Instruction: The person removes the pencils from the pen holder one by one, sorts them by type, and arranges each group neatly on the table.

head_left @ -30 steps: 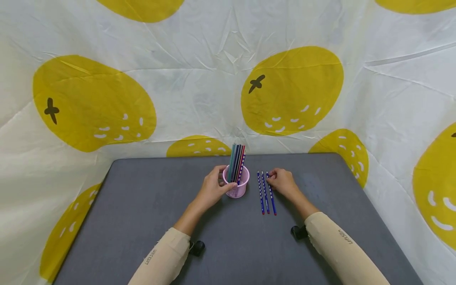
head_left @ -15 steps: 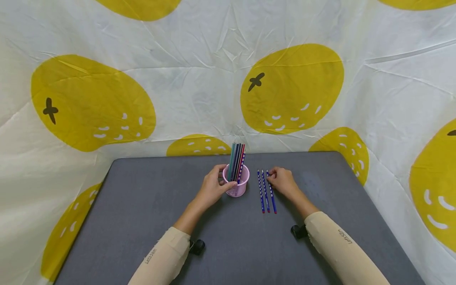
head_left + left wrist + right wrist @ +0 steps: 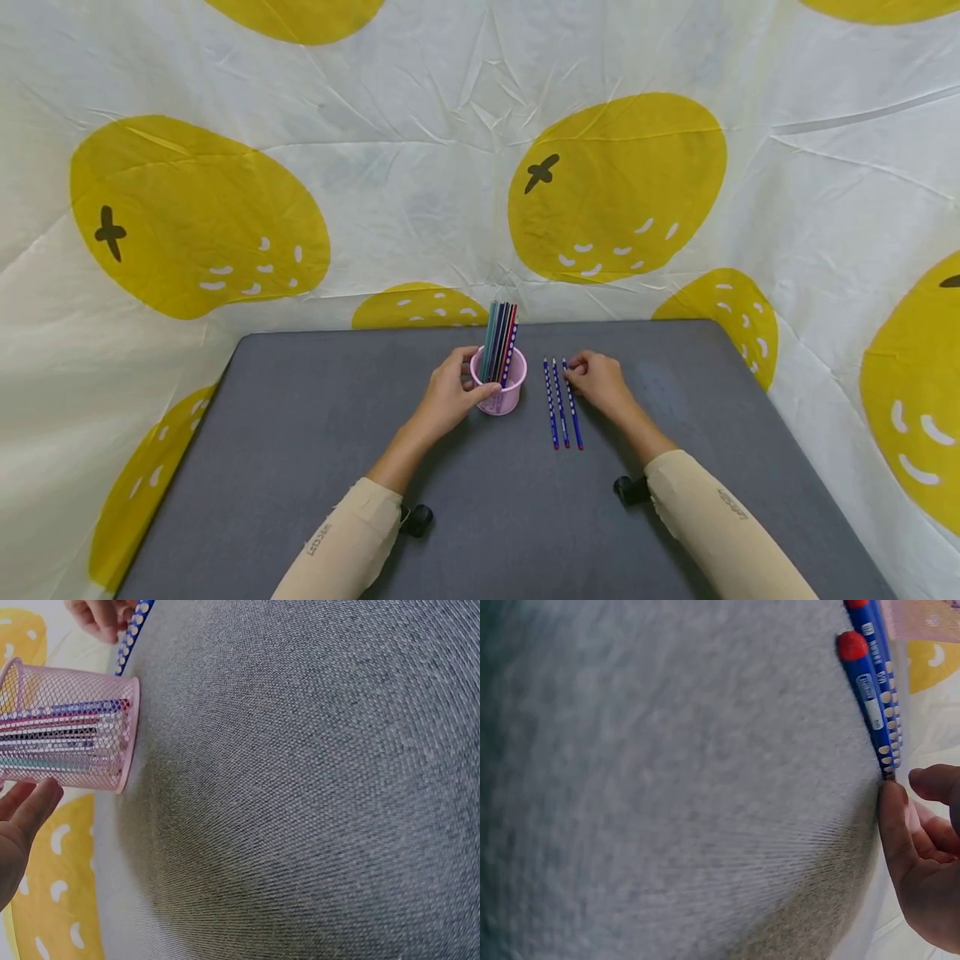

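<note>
In the head view my left hand holds a pink mesh pencil cup by its left side, thumb over the front near the rim, the other fingers partly hidden behind. Several pencils stand in the cup, leaning together: teal, dark, red and blue dotted ones. Right of the cup lie three blue dotted pencils with red ends, side by side: a left pencil, a middle pencil and a right pencil. At the far end of the right pencil, my right hand pinches it between thumb and fingers.
The grey tabletop carries the cup and pencils. Behind its far edge hangs a white cloth printed with yellow fruit. A small black camera is worn at the left wrist, another camera at the right.
Both hands, the cup and the pencils stay practically in place; only the head view shifts very slightly.
</note>
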`<state>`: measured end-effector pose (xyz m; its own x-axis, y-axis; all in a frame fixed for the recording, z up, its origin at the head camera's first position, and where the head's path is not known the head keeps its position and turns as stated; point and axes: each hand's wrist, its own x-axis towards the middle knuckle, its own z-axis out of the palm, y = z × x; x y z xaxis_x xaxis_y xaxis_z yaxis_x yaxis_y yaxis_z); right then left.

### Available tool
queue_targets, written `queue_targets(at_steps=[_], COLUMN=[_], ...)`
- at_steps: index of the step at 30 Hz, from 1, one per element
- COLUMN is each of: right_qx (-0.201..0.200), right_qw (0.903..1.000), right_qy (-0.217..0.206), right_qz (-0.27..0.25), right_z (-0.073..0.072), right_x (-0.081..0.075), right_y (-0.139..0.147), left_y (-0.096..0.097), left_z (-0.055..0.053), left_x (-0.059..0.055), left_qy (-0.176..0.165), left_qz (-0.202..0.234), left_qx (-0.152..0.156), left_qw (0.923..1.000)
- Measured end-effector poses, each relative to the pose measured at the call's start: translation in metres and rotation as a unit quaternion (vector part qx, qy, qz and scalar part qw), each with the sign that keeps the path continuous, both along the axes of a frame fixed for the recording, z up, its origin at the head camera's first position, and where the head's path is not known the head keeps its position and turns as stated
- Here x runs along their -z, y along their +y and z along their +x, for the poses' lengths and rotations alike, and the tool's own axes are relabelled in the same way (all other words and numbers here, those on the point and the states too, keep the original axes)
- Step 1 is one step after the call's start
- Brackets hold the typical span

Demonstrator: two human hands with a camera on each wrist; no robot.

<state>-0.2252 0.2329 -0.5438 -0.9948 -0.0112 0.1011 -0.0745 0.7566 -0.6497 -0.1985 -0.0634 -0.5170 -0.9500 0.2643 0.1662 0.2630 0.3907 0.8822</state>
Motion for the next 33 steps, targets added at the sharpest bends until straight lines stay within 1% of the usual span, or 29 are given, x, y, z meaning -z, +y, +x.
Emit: queue_targets(at_steps=[5, 8, 10, 13, 16, 18, 20, 23, 24, 28, 30, 31, 33], right_qx=[-0.003, -0.013, -0.027, -0.049, -0.068, -0.076, -0.078, -0.084, -0.086, -0.095, -0.093, -0.093, -0.089], right_qw=[0.9991, 0.9977, 0.9958, 0.9909, 0.9837, 0.9802, 0.9781, 0.9761, 0.9749, 0.9724, 0.9731, 0.9743, 0.9757], right_qy=[0.023, 0.045, 0.052, 0.047, 0.027, 0.017, 0.009, 0.012, 0.008, 0.003, 0.0, 0.004, 0.008], right_qz=[-0.035, -0.05, -0.071, -0.116, -0.164, -0.182, -0.193, -0.2, -0.205, -0.213, -0.211, -0.205, -0.2], right_z=[0.002, 0.002, 0.001, 0.0, -0.003, -0.005, -0.007, -0.01, -0.008, -0.01, -0.011, -0.013, -0.014], right_x=[-0.007, -0.016, -0.023, -0.032, -0.039, -0.042, -0.043, -0.045, -0.05, -0.055, -0.058, -0.054, -0.055], right_y=[-0.003, -0.011, -0.019, -0.031, -0.043, -0.049, -0.054, -0.059, -0.061, -0.068, -0.072, -0.072, -0.075], left_y=[0.0, -0.001, -0.001, -0.002, -0.002, -0.002, -0.001, -0.001, 0.0, 0.0, 0.0, 0.0, 0.0], left_z=[0.0, 0.0, 0.0, 0.0, 0.0, 0.0, -0.001, -0.001, -0.001, 0.0, 0.0, 0.0, 0.0], left_x=[0.001, 0.0, 0.0, 0.0, 0.001, 0.001, 0.001, 0.001, 0.001, 0.001, 0.002, 0.002, 0.002], left_qy=[0.001, 0.002, 0.0, -0.001, 0.002, 0.005, 0.009, 0.012, 0.012, 0.014, 0.014, 0.014, 0.014], left_qz=[0.0, 0.001, -0.002, -0.004, -0.007, -0.007, -0.006, 0.001, 0.002, 0.005, 0.004, 0.003, 0.002], left_qx=[-0.002, -0.001, -0.003, -0.004, -0.006, -0.004, -0.003, 0.0, -0.001, -0.001, -0.001, -0.001, 0.0], left_qw=[1.0, 1.0, 1.0, 1.0, 1.0, 1.0, 0.9999, 0.9999, 0.9999, 0.9999, 0.9999, 0.9999, 0.9999])
